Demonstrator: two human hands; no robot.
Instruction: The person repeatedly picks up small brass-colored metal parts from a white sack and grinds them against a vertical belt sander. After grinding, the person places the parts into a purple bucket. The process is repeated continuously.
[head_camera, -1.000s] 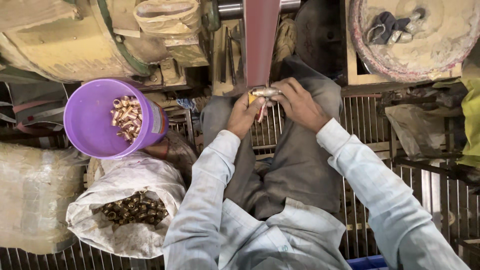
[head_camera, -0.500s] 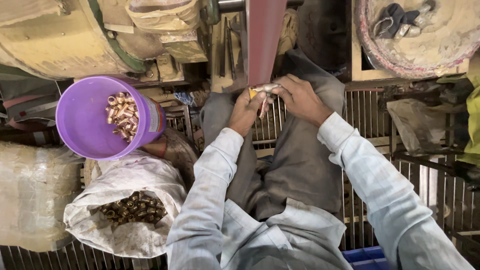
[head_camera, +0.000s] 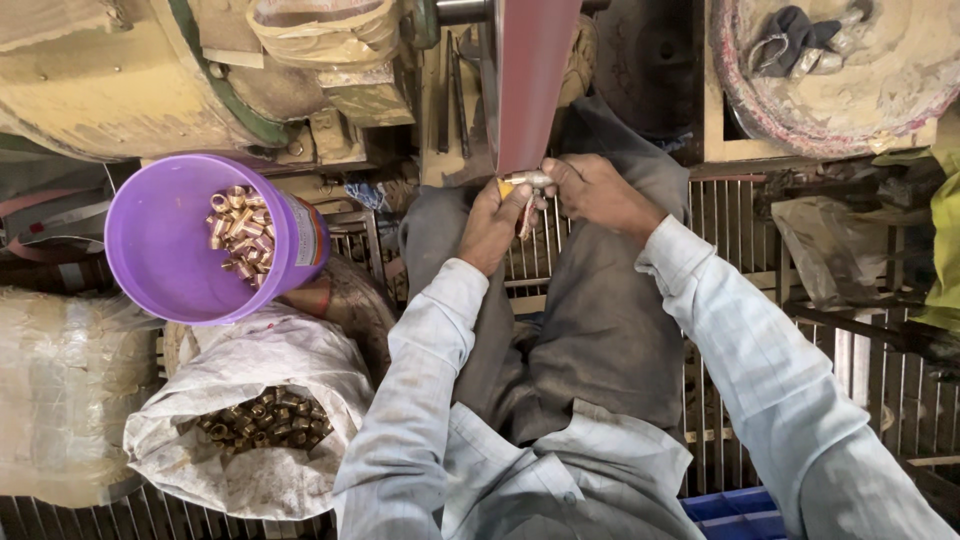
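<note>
Your left hand and right hand meet at the lower end of the red belt, which runs up and away from you to the top of the view. Between them you hold a small metal fitting, pressed against the belt's bottom edge. The fingers of both hands are closed around the fitting, the left from below and the right from the side, so only its pale middle part shows. Your knees in grey trousers sit under your hands, above a metal grate floor.

To your left, a purple bucket tilts toward you with a small heap of brass parts lying against its far inner wall. Just below the bucket, an open white sack holds more brass parts, darker in its shadow. A large yellowed drum fills the upper left. At the upper right, a round worn wheel has a dark rag lying on it.
</note>
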